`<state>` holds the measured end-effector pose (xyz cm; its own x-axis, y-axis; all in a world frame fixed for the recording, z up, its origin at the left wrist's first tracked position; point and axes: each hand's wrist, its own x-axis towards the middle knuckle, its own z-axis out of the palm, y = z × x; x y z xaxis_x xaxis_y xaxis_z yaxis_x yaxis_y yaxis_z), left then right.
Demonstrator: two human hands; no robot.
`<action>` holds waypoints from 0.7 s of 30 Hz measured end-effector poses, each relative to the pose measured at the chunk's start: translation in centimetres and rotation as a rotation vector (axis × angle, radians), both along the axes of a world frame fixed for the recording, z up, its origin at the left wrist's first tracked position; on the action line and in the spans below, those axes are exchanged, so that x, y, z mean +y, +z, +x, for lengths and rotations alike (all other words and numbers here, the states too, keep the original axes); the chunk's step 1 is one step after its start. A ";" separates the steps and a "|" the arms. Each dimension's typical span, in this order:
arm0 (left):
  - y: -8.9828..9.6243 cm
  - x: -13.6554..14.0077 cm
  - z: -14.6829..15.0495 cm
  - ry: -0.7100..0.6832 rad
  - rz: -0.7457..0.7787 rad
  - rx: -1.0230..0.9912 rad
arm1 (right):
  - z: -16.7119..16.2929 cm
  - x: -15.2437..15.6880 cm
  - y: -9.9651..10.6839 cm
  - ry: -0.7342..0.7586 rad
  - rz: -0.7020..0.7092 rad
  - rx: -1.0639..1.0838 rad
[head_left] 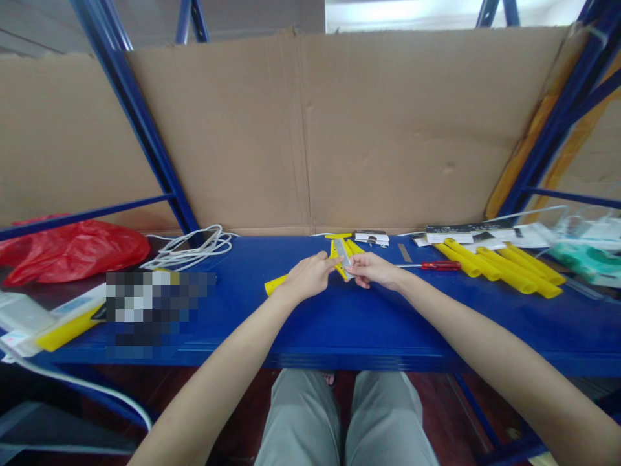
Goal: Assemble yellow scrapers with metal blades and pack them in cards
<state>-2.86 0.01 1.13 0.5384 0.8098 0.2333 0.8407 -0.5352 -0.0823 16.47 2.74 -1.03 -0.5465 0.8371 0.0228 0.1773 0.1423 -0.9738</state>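
Over the blue tabletop [242, 310], my two hands meet around a small light-grey flat strip [343, 254]. My right hand [373, 268] pinches the strip at its near right side. My left hand [310, 272] is closed, its fingers curled and one fingertip touching the strip's left edge. What its other fingers hold is hidden. Thin yellow pieces [354, 247] show behind and beside the strip. A yellow tube end [275, 285] sticks out to the left of my left hand; whether that hand grips it I cannot tell.
A red-handled screwdriver [439, 266] and a small metal ruler-like strip [403, 252] lie right of my hands. Several yellow tubes [504, 268] are farther right. White cable [204, 249] and a red plastic bag [77, 249] sit left. Cardboard [388, 129] walls the back.
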 end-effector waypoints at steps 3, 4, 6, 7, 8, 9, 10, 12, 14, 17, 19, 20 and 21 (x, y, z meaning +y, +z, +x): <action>-0.1 0.1 0.0 -0.010 -0.004 -0.020 | 0.7 0.1 0.2 0.067 -0.047 0.008; -0.1 0.1 0.0 -0.014 -0.003 -0.029 | 0.9 0.2 0.3 0.091 -0.064 0.006; -0.2 0.1 0.0 -0.020 0.001 -0.039 | 1.2 0.2 0.5 0.118 -0.092 -0.002; -0.2 0.0 0.1 -0.022 0.001 -0.038 | 1.2 0.2 0.6 0.123 -0.103 -0.004; -0.2 0.0 0.1 -0.022 0.001 -0.034 | 1.2 0.2 0.7 0.123 -0.110 -0.005; -0.2 0.0 0.1 -0.021 -0.001 -0.029 | 1.1 0.1 0.7 0.120 -0.115 -0.005; -0.2 0.0 0.1 -0.021 -0.004 -0.025 | 1.0 0.1 0.8 0.113 -0.115 -0.003; -0.2 0.0 0.1 -0.019 -0.010 -0.022 | 0.8 0.0 0.8 0.097 -0.099 -0.001; -0.1 0.0 0.1 -0.016 -0.014 -0.023 | 0.6 -0.1 0.8 0.086 -0.065 0.001; -0.1 0.0 0.1 -0.012 -0.013 -0.019 | 0.4 -0.3 1.0 0.091 -0.010 -0.001; 0.0 0.0 0.0 -0.014 -0.008 -0.019 | 0.4 -0.4 1.1 0.091 0.017 -0.009; 0.0 0.0 0.0 -0.014 -0.005 -0.021 | 0.4 -0.4 1.1 0.088 0.028 -0.014; 0.0 -0.1 0.0 -0.014 -0.004 -0.024 | 0.4 -0.5 1.1 0.083 0.037 -0.018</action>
<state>-2.85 -0.04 1.10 0.5444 0.8028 0.2432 0.8346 -0.5476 -0.0606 16.85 2.28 0.12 -0.6143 0.7879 0.0425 0.1810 0.1931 -0.9643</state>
